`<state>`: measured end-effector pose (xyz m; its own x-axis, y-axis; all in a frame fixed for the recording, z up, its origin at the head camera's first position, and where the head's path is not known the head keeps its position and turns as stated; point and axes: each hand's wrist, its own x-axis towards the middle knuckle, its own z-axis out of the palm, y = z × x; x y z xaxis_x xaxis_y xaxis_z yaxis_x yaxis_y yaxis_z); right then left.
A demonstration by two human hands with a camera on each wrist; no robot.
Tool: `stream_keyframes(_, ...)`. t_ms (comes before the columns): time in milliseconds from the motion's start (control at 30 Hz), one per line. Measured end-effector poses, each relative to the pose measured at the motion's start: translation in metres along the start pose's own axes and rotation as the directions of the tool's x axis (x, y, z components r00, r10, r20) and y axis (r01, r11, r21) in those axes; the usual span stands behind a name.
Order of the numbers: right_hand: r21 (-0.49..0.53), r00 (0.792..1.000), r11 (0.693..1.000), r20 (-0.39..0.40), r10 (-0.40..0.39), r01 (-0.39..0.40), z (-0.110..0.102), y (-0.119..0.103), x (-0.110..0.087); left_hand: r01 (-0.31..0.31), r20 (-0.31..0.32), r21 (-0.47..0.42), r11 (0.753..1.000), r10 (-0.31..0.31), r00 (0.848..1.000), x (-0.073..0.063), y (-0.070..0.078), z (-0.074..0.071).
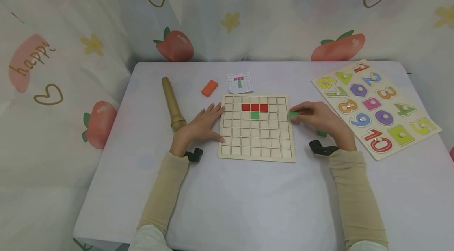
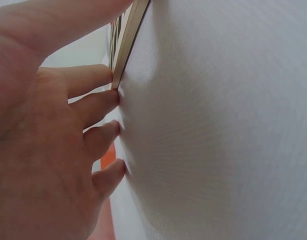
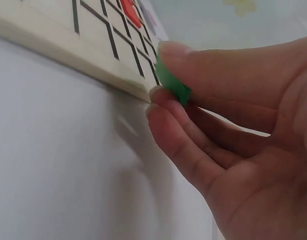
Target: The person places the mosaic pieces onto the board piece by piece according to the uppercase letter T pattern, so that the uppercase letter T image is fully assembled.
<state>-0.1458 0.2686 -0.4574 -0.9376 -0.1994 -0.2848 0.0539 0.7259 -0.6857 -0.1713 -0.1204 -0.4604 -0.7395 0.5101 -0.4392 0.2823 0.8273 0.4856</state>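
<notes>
A wooden grid board [image 1: 255, 144] lies flat on the table, with a row of three red square tiles [image 1: 255, 107] and one green square tile [image 1: 255, 115] under the middle one. The fingers of my left hand [image 1: 202, 125] are spread; thumb and fingertips touch the board's left edge. Just off the right edge, my right hand [image 1: 317, 116] pinches another green square tile [image 3: 172, 82] between thumb and fingers. Beneath that hand, a further green piece [image 1: 322, 133] rests on the table, partly hidden. Behind the board lies a small pattern card [image 1: 240, 82] showing a red and green T.
An orange block [image 1: 209, 88] sits behind my left hand. A gold microphone-shaped object [image 1: 172, 103] lies on the left, its lower end close to my wrist. On the right is a number and shape puzzle board [image 1: 376, 109]. Printed curtains [image 1: 276, 14] hang behind the table.
</notes>
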Motion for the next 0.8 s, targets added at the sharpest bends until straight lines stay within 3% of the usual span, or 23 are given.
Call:
stream_keyframes(467, 0.106, 0.996, 0.990, -0.014, -0.088, 0.089, 0.021, -0.016, 0.006, -0.007, 0.003, 0.006, 1.000, 0.007, 1.000, 0.001, -0.002, 0.001)
stream_keyframes(800, 0.182, 0.995, 0.978, -0.016, -0.098, 0.099, 0.037, -0.033, 0.010, -0.005, -0.001, 0.014, 1.000, 0.005, 1.000, 0.002, -0.002, 0.001)
